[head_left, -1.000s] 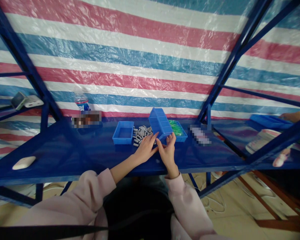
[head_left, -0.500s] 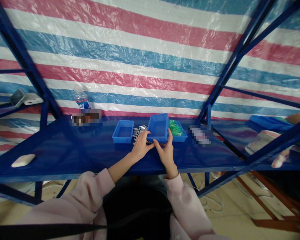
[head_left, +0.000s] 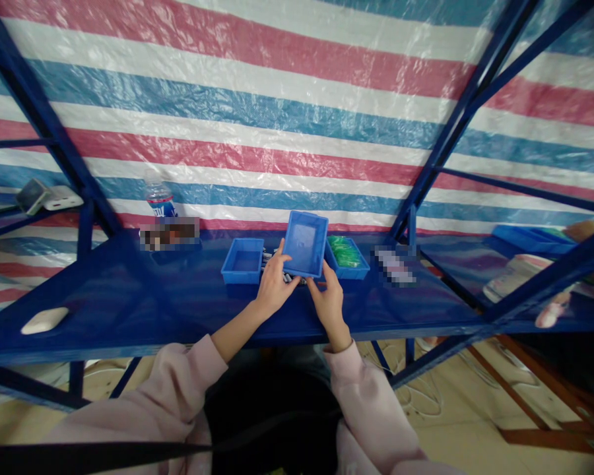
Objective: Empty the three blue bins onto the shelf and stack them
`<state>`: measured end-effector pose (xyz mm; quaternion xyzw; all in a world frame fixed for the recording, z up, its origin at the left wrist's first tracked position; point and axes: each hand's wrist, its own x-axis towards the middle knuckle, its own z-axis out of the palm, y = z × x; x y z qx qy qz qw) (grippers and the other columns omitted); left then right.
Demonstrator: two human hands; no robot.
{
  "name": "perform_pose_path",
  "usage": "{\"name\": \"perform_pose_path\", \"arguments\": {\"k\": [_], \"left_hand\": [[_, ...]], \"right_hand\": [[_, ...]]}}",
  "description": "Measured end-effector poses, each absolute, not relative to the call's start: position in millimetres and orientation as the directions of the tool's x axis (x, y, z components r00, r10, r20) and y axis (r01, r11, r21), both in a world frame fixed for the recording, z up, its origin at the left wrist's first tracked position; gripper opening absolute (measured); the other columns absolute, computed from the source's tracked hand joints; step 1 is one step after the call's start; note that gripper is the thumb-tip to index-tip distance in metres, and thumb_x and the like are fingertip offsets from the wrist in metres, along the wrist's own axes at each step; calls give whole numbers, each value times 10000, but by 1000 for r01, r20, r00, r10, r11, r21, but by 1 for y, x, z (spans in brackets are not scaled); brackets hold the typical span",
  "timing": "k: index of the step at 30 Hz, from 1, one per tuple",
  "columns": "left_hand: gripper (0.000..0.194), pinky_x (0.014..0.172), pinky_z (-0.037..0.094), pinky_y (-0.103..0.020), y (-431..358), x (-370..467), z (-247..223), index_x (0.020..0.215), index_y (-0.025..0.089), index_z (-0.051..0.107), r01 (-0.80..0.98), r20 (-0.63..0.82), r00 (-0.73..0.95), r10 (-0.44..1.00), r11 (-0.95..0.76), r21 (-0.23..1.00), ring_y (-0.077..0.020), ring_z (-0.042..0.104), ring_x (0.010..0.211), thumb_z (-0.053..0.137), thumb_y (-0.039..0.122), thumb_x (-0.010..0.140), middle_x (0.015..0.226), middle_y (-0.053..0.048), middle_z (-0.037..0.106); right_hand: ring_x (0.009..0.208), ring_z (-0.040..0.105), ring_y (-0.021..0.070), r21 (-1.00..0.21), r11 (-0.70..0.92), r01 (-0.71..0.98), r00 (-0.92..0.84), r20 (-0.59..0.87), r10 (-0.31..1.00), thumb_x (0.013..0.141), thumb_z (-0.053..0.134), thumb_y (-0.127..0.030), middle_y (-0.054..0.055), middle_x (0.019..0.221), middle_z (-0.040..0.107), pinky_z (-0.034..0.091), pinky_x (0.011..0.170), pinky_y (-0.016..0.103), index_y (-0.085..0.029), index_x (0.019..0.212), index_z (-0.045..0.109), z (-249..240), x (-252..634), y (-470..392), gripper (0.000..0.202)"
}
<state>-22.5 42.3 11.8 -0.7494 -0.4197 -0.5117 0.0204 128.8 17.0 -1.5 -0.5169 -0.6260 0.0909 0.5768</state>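
A blue tray (head_left: 305, 243) is held up and tilted between my two hands, its inside facing me with nothing in it. My left hand (head_left: 273, 285) grips its lower left side, and my right hand (head_left: 329, 300) has its lower right corner. Behind and below it, small metallic cylinders (head_left: 267, 256) lie on the table, mostly hidden. To their left rests an empty blue tray (head_left: 242, 276). On the right, another blue tray (head_left: 355, 272) contains green items (head_left: 344, 251), close to my right hand.
On the blue table (head_left: 143, 310) stand a bottle (head_left: 159, 201) at the back left, a white mouse-like object (head_left: 44, 320) at the front left and a blurred-out flat object (head_left: 395, 265) at the right. Blue frame posts (head_left: 440, 145) flank it.
The held tray has shifted slightly left and tilted more upright, uncovering more of the tray with green items. Both hands still hold it.
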Motion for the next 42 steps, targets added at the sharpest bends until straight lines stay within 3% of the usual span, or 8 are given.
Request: {"name": "perform_pose_path", "arguments": {"k": [5, 8, 14, 19, 24, 42], "left_hand": [[398, 943, 464, -408, 42, -28, 20, 1067, 204, 457, 671, 836, 106, 538, -659, 339, -270, 559, 1176, 703, 233, 756, 1421, -174, 448], [425, 938, 445, -415, 42, -40, 25, 1045, 197, 468, 732, 876, 11, 482, -601, 322, -283, 574, 1138, 732, 300, 729, 1306, -174, 543], [483, 991, 355, -425, 43, -75, 28, 1077, 190, 472, 819, 836, -274, 475, -341, 462, -293, 566, 1134, 703, 447, 740, 1150, -137, 605], [448, 957, 353, -420, 38, -89, 35, 1072, 201, 446, 796, 712, -446, 543, -123, 593, -299, 573, 1132, 661, 434, 756, 1239, -135, 576], [371, 928, 360, -442, 35, -92, 41, 1057, 201, 447, 785, 616, -493, 615, 9, 619, -320, 595, 1060, 599, 375, 767, 1126, -104, 626], [255, 964, 333, -439, 34, -101, 37, 999, 226, 443, 722, 566, -495, 659, -49, 690, -284, 595, 1023, 483, 271, 751, 1010, -57, 632]], "right_hand": [[1106, 588, 239, -649, 447, 616, 157, 657, 737, 870, 563, -397, 116, 1251, 612, 544, 838, 363, -200, 1340, 514, -3, 129, 17, 512], [1127, 566, 230, -593, 464, 658, 116, 689, 716, 882, 556, -404, 99, 1206, 635, 517, 901, 376, -209, 1296, 555, -1, 129, 16, 458], [1080, 569, 215, -499, 499, 708, 93, 767, 635, 895, 549, -336, 87, 1106, 678, 469, 965, 393, -182, 1147, 641, 4, 129, 17, 309], [1057, 570, 222, -479, 498, 723, 105, 788, 606, 884, 558, -301, 102, 1067, 690, 466, 955, 411, -162, 1071, 668, 1, 131, 20, 258], [1054, 567, 231, -479, 480, 735, 113, 784, 610, 881, 545, -272, 106, 1053, 692, 455, 948, 426, -163, 1021, 680, -1, 131, 21, 223], [1114, 522, 283, -558, 200, 806, 352, 722, 595, 856, 511, -279, 158, 1127, 617, 421, 920, 452, -151, 1048, 671, -3, 135, 21, 281]]}}
